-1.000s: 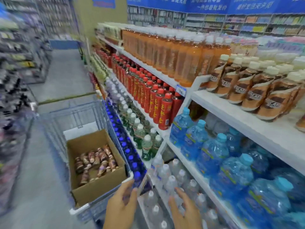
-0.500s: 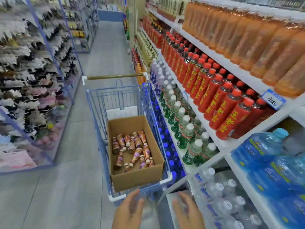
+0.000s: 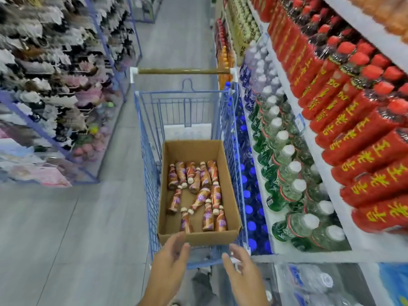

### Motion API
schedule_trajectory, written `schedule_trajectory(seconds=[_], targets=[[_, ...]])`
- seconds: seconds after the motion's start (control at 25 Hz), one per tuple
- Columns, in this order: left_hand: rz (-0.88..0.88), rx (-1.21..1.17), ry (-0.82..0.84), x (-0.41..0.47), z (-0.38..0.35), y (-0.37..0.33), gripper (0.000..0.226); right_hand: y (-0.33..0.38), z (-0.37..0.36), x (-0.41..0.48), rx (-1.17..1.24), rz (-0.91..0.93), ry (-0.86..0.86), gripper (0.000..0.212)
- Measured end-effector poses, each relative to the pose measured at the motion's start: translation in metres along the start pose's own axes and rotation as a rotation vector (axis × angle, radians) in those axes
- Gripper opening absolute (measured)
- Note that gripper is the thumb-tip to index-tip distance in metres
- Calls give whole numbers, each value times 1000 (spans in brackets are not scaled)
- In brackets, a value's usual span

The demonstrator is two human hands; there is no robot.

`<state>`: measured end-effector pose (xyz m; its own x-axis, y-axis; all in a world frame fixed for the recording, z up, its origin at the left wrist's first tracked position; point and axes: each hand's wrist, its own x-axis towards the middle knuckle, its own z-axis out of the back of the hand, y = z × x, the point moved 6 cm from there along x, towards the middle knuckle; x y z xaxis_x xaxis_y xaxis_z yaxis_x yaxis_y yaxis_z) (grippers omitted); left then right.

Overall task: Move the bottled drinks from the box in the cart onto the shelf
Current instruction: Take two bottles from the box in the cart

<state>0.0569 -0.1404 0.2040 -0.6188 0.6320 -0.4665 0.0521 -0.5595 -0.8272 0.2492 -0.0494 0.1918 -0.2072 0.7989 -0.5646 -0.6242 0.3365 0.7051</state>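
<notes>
The person swung round from the shelf (image 3: 309, 258) to face the cart (image 3: 145, 140) square on. Both hands came up from beside the clear water bottles (image 3: 313, 281). The left hand (image 3: 171, 261) reached the near wall of the box (image 3: 205, 238), and the right hand (image 3: 241, 277) rose beside it, fingers loose.

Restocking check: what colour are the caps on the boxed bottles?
Cream-white caps; head view.

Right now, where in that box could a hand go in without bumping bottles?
Bare cardboard shows in the box at its near-left corner, between the left wall and the bottles, and in a thin strip by the near wall. The right side and far row are packed. The green bottles at right stand tight.
</notes>
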Motion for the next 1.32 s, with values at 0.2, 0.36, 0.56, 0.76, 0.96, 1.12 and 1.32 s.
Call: schedule_trajectory(seconds=[0.2, 0.36, 0.56, 0.76, 0.96, 1.12, 1.32], targets=[[20, 70, 9, 63, -23, -10, 21, 37, 21, 68, -20, 32, 62, 18], [204, 83, 52, 127, -56, 21, 26, 46, 16, 109, -71, -22, 89, 33], [472, 155, 139, 205, -113, 75, 37, 38, -1, 142, -53, -108, 86, 27], [556, 267, 239, 279, -181, 168, 71, 8, -34, 167, 32, -262, 28, 24], [638, 309, 267, 302, -220, 210, 80, -16, -54, 189, 25, -297, 50, 26], [622, 335, 258, 309, -217, 199, 67, -23, -56, 200, 15, -300, 72, 26], [644, 59, 272, 292, -171, 177, 50, -9, -52, 203, 18, -279, 134, 26]])
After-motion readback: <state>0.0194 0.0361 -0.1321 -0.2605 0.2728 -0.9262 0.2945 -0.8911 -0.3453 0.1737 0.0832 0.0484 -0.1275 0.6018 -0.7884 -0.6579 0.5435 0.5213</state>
